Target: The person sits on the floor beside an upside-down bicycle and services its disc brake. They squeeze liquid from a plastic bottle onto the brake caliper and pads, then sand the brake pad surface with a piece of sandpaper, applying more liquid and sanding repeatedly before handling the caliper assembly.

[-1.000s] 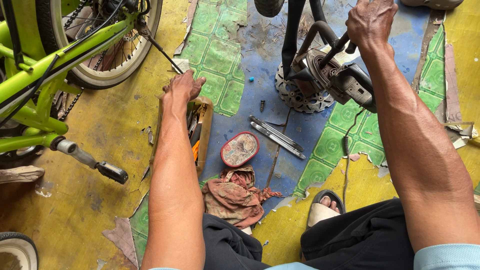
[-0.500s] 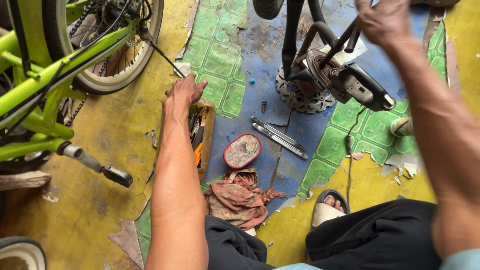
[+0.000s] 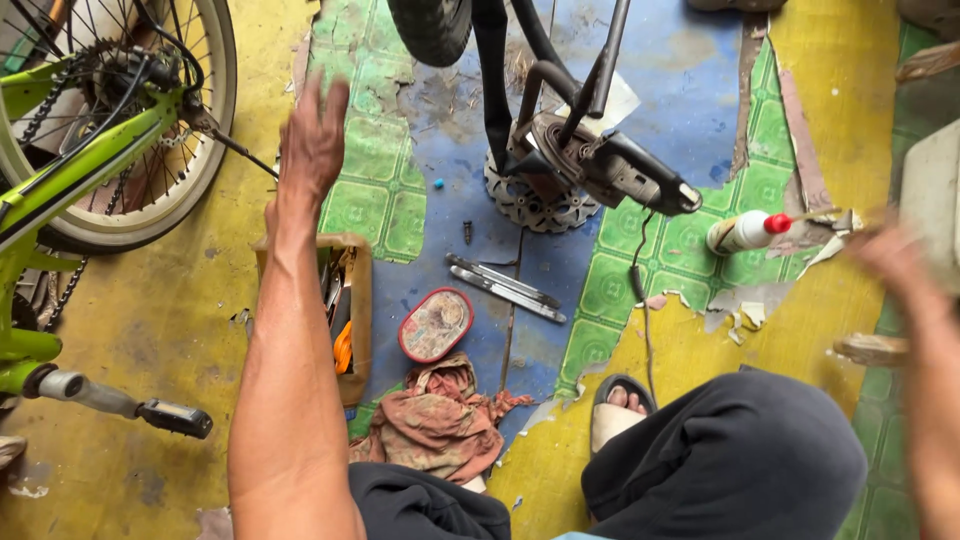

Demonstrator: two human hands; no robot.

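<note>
Head view: left hand point(image 3: 313, 135) raised over the floor, fingers apart, holding nothing, just beyond one cardboard tool box point(image 3: 358, 300). Right hand point(image 3: 890, 262) blurred at right edge; can't tell finger state. One red tin point(image 3: 436, 325), one rag point(image 3: 437, 420), two flat metal bars point(image 3: 505, 286), one white bottle point(image 3: 745, 231) lie near one black bike crankset point(image 3: 590, 165).

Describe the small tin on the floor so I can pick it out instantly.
Start at the black bicycle frame standing on the blue floor patch, then drop past the metal bars. The tin lies just above the crumpled rag, right of the tool box. It alone is oval with a red rim.
</note>
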